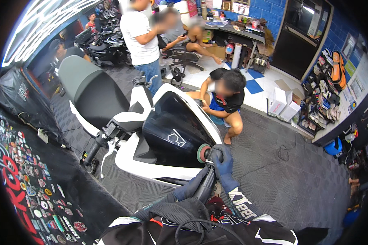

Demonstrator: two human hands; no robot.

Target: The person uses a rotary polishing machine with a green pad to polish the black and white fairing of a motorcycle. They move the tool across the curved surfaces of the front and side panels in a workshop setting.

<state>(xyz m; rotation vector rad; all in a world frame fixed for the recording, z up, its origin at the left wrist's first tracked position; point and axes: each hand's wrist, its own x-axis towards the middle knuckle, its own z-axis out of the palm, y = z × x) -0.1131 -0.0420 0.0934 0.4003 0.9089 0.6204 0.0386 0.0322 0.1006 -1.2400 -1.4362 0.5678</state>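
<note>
Polisher (207, 182): its lower end was hidden.
Left fingers (197, 179): wrapped its body, tips unclear.
Right fingers (219, 155): gripped its head.
Pad (202, 153): touched the black panel (171, 126).

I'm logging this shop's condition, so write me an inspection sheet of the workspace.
Surface: glossy black panel with a white line emblem, on a white-and-black motorcycle.
Things in use: handheld polisher; its round pad appears to rest at the panel's edge.
Clutter: white boxes by the raised floor; crowded footwear rack.
Hands: both gloved; right hand grips the polisher near its head, left hand its body.
Cables: thin dark cord loosely looped on the grey floor; ends unclear.
Surroundings: crouching person beyond the motorcycle; others farther back.
</note>
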